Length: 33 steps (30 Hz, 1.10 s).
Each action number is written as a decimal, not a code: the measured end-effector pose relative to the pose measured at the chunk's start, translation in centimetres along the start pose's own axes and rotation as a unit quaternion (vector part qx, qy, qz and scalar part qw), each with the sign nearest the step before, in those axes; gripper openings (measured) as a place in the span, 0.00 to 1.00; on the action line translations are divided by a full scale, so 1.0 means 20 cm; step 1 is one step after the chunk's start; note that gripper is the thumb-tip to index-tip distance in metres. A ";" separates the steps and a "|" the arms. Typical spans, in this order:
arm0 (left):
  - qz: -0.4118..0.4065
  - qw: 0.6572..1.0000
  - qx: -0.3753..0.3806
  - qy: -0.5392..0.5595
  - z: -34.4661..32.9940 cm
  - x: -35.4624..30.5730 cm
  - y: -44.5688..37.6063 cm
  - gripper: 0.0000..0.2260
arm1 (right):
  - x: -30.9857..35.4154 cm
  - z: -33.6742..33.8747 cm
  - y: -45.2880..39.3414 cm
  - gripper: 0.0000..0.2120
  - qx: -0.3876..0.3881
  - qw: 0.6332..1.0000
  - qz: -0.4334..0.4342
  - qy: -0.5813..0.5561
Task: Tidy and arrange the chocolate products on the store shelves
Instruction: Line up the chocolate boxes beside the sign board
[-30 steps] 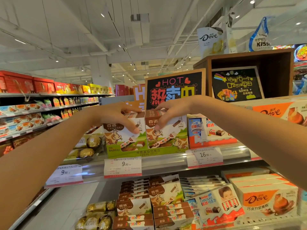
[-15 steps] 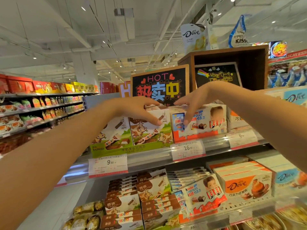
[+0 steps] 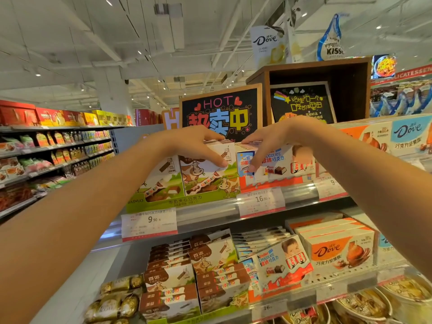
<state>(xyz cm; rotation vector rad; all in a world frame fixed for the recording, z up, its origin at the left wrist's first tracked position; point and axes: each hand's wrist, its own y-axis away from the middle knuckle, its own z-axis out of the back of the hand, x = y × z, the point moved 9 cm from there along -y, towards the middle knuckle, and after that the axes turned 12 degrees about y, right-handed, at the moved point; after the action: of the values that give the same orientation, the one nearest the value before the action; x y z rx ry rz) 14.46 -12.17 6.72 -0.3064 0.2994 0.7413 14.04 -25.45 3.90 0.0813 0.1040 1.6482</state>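
The left hand [image 3: 194, 146] curls over the cow chocolate box [image 3: 208, 174] on the top shelf [image 3: 210, 209], thumb on its front. Just beside it, the right hand [image 3: 271, 143] grips the Kinder box [image 3: 278, 164] the same way.

Both arms reach forward, left grip [image 3: 196, 148] and right grip [image 3: 268, 148] seemingly curled.

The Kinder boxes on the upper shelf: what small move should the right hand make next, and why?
Probably press the Kinder boxes back and square them. The right hand grips the top of that row, thumb on the front box's face, while the left hand grips the neighbouring cow-print boxes. The two rows touch and stand above the 16.90 price tag, so evening the fronts seems the next step.
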 end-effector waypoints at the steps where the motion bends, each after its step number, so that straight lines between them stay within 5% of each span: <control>1: -0.002 1.000 -0.004 -0.003 0.00 0.00 0.01 0.32 | 0.01 0.00 0.01 0.57 0.001 1.000 -0.001 0.007; 4: -0.003 1.000 -0.015 -0.021 0.00 -0.02 0.03 0.32 | 0.01 -0.01 0.02 0.43 0.006 1.000 -0.004 0.007; 10: 0.015 0.999 -0.017 -0.033 0.00 -0.02 0.04 0.33 | 0.01 0.01 0.05 0.41 0.012 0.999 0.005 0.032; 14: 0.032 0.998 -0.031 -0.038 -0.01 -0.02 0.05 0.34 | 0.03 -0.02 0.07 0.31 0.031 0.999 0.030 0.001; 25: 0.030 0.990 -0.105 -0.087 -0.02 -0.18 0.13 0.29 | -0.07 0.07 0.19 0.36 -0.062 0.995 0.076 0.038; 33: 0.065 0.990 -0.106 -0.069 -0.11 -0.24 0.04 0.27 | -0.48 0.04 0.18 0.48 -0.053 0.989 -0.065 0.120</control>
<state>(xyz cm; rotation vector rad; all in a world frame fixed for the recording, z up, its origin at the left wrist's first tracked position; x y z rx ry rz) 10.22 -15.28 6.35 -0.4375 0.1100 0.9215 11.33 -35.20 5.19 -0.2012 0.2006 1.5252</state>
